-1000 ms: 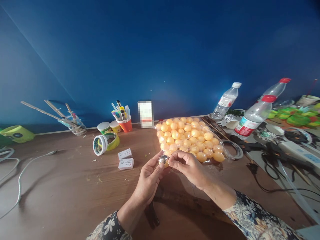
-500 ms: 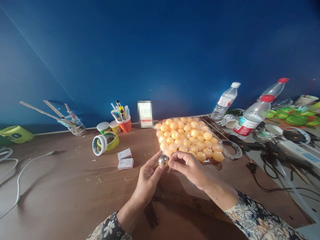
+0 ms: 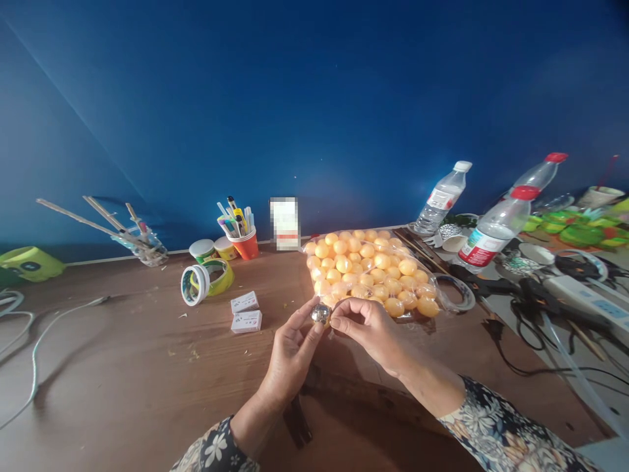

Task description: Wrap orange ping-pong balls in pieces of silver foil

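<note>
A small shiny silver ball (image 3: 320,314) is pinched between the thumb and fingers of my left hand (image 3: 291,357), just in front of the clear bag of orange balls (image 3: 373,269). My right hand (image 3: 376,331) is at the ball's right side, its thumb and index finger pressed together. Whatever those fingertips grip is too small to make out. Both floral sleeves reach in from the bottom edge.
Two small white boxes (image 3: 246,321) lie left of my hands, with tape rolls (image 3: 194,286) and an orange cup of pens (image 3: 246,245) behind. Bottles (image 3: 496,229), a power strip (image 3: 590,305) and black cables crowd the right. A white cable (image 3: 37,367) lies far left.
Almost nothing differs. The fingertips of my right hand sit very slightly closer to the silver ball, and the whole view has shifted by a tiny amount.
</note>
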`<action>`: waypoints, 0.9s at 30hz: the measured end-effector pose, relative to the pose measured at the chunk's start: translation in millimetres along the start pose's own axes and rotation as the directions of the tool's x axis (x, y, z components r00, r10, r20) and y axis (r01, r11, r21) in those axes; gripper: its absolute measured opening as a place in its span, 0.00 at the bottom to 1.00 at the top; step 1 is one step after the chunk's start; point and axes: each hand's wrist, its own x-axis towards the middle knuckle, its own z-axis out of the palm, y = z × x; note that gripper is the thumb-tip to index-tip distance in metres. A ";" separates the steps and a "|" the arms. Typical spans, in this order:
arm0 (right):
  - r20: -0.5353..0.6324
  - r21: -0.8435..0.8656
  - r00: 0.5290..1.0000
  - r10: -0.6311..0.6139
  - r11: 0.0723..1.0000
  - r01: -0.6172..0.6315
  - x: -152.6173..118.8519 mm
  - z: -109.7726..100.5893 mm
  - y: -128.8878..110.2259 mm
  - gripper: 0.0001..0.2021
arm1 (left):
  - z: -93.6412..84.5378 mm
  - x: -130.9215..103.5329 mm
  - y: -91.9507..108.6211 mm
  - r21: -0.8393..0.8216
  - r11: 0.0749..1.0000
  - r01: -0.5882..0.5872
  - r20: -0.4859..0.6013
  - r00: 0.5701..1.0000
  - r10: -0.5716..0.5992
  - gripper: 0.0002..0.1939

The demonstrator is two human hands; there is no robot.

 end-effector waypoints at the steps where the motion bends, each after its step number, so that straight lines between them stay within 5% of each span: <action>1: 0.000 0.001 1.000 0.002 1.000 -0.002 0.1 0.4 -0.2 0.12 | -0.1 -0.2 0.0 0.013 1.000 -0.001 -0.003 1.000 0.002 0.26; 15: -0.094 -0.051 0.996 0.004 0.999 -0.009 -0.4 2.2 3.3 0.13 | 4.4 -0.2 2.9 -0.040 0.999 0.035 -0.029 0.999 -0.036 0.28; 27: 0.048 0.334 0.982 0.185 0.923 -0.190 -2.4 -4.5 -8.4 0.16 | 4.7 4.1 8.7 -0.333 0.933 0.135 0.006 0.990 -0.141 0.20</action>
